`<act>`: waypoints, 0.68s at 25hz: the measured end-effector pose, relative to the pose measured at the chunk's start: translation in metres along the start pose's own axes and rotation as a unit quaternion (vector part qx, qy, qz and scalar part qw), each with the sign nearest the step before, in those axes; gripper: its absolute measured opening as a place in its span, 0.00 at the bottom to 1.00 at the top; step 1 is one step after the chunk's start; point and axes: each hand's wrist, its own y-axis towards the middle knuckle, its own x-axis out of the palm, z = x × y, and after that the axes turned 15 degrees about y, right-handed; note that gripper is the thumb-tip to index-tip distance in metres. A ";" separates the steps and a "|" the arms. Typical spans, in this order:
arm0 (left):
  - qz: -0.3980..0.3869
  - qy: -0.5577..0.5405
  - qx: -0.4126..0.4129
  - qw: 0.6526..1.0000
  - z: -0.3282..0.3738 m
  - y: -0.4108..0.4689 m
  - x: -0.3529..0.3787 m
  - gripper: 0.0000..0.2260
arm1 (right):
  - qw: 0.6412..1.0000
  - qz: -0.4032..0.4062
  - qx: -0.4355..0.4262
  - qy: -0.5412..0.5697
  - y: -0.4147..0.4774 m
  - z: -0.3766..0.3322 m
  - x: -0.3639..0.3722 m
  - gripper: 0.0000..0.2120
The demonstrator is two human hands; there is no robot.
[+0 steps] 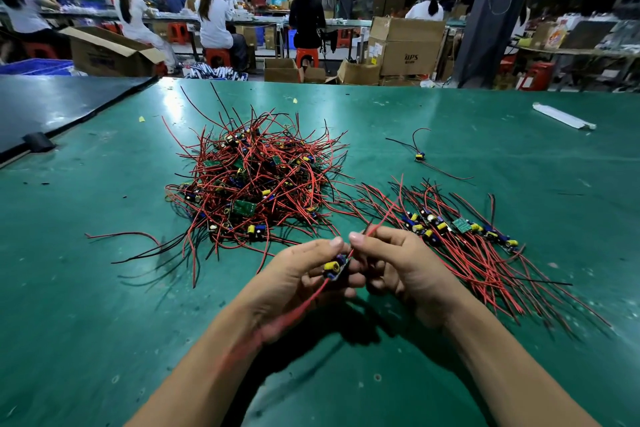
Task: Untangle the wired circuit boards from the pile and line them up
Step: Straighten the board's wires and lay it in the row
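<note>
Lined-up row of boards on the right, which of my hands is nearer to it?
Right. The right hand, pinching a red wire, sits just left of the lined-up row; the left hand, gripping the held board, is farther left, beyond it.

One camera sits on the person's head. It looks forward and down over the green table [104,288]. Both arms come in from the bottom edge, very near the lens. The left grip [301,274] and right grip [405,263] meet low in the middle, on a circuit board [336,267] and its red wire [380,219]. The pile [249,180] lies farther off, left of the middle. The wide lens bends the table's far edge and takes in the workers [211,17] along the top.
</note>
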 end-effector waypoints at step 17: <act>0.050 0.197 0.013 0.979 -0.007 0.003 0.014 0.04 | 0.972 0.156 -0.125 -0.122 0.008 0.013 -0.004 0.16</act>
